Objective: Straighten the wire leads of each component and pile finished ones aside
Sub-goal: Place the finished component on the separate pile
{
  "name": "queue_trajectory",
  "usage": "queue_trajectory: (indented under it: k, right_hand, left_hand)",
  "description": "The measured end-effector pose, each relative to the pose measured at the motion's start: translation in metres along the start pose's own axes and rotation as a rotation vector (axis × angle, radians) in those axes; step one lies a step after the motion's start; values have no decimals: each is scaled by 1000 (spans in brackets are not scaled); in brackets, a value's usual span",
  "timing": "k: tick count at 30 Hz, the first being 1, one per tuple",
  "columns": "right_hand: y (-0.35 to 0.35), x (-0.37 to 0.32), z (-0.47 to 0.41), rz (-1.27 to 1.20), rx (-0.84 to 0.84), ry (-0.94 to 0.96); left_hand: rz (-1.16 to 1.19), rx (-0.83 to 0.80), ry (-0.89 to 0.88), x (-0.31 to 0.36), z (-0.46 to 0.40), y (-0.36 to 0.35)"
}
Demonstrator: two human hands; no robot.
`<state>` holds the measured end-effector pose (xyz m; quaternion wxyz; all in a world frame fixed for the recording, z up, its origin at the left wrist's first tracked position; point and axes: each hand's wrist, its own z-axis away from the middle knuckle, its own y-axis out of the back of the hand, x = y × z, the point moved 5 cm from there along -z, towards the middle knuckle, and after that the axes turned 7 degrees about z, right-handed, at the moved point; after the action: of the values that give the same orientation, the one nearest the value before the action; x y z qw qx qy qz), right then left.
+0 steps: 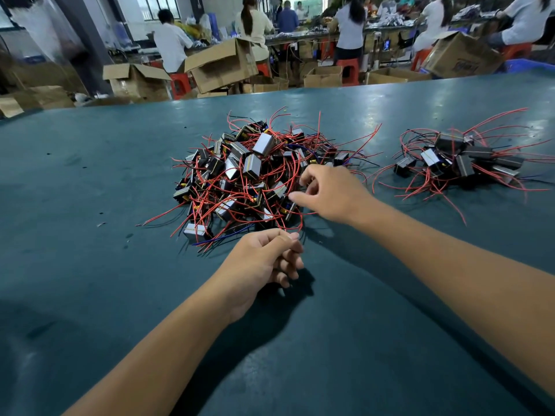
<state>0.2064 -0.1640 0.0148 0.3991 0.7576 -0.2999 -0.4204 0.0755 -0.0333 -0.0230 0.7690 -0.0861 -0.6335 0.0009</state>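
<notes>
A large tangled heap of small black-and-grey components with red wire leads (246, 172) lies in the middle of the green table (90, 181). A smaller pile of similar components (459, 160) lies to the right. My left hand (264, 259) is at the near edge of the big heap, its thumb and forefinger pinching a thin red wire lead (295, 226) that rises into the heap. My right hand (327, 190) reaches into the heap's right side with curled fingers among the wires; what it holds is hidden.
Beyond the table's far edge stand open cardboard boxes (222, 64), red stools and several seated people at work benches. Small bits of debris (100, 224) dot the table left of the heap.
</notes>
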Motion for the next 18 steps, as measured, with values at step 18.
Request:
queue_trajectory:
  k: [18]
  right_hand:
    - [-6, 9, 17, -300, -174, -273]
  left_hand:
    - [-249, 138, -230, 8, -4, 14]
